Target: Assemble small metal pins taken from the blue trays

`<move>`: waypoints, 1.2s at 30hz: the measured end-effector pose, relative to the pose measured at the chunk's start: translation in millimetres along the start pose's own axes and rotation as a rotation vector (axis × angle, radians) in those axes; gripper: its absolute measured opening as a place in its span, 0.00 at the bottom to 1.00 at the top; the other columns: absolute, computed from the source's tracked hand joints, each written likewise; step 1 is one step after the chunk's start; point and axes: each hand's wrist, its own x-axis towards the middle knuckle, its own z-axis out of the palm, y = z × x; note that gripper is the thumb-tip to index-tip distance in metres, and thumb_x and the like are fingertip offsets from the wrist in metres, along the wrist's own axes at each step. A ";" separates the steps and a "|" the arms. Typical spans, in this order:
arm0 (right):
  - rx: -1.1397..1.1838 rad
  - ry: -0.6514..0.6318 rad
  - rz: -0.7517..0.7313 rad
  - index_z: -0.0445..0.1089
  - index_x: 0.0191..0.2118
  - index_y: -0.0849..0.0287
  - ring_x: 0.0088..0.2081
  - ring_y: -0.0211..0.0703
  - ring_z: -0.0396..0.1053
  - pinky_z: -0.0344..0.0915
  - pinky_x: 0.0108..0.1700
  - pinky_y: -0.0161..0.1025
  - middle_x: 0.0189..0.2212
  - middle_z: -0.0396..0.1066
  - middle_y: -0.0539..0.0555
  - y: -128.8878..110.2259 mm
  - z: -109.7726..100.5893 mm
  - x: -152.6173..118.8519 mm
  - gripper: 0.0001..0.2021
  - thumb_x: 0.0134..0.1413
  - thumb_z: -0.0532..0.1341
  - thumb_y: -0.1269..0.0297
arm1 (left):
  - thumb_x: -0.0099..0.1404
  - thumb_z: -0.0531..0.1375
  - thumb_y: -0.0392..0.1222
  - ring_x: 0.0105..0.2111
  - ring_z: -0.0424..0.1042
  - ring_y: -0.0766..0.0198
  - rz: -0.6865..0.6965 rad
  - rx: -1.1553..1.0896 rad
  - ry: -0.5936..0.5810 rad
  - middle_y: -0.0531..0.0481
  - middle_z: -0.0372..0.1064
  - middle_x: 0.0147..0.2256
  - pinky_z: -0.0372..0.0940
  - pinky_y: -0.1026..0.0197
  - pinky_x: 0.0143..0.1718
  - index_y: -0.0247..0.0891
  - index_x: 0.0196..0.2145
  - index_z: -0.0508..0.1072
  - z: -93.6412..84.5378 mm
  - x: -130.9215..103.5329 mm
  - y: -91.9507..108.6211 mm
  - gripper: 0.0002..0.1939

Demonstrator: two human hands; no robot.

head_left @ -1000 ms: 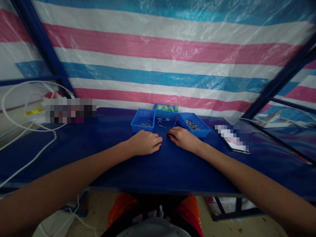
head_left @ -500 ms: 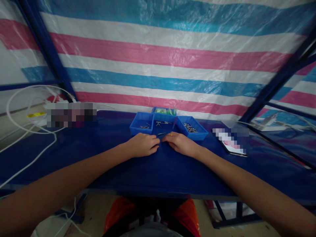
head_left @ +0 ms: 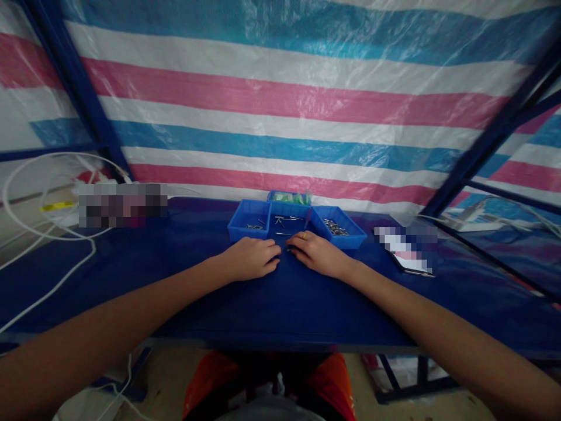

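Just past hands point(head_left: 253, 258): metal pcs point(head_left: 284, 234)

Hands point(head_left: 251, 258) apart, near slim metal rod point(head_left: 283, 234), blue trays point(head_left: 352, 241).

A slim, silvery metal piece point(head_left: 284, 234) lies flat, running left to right, just nearer than a loose scatter of similar small metal pieces point(head_left: 279, 220) set at mixed angles. On the left, an open blue bin point(head_left: 239, 235) stands upright with a few metal parts point(head_left: 254, 227) on its floor; on the right, a matching blue bin point(head_left: 350, 241), turned at an angle, holds a denser heap point(head_left: 336, 227). Nearest, a small dark item point(head_left: 288, 249) shows partly, too small to identify.
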 end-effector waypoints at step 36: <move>0.043 -0.075 -0.100 0.67 0.40 0.62 0.36 0.42 0.66 0.63 0.39 0.39 0.33 0.67 0.56 -5.6 -16.0 -2.2 0.09 0.60 0.53 0.65 | 0.65 0.49 0.41 0.31 0.70 0.65 0.036 -0.048 0.102 0.51 0.69 0.31 0.59 0.65 0.28 0.37 0.34 0.68 -0.8 1.8 1.4 0.10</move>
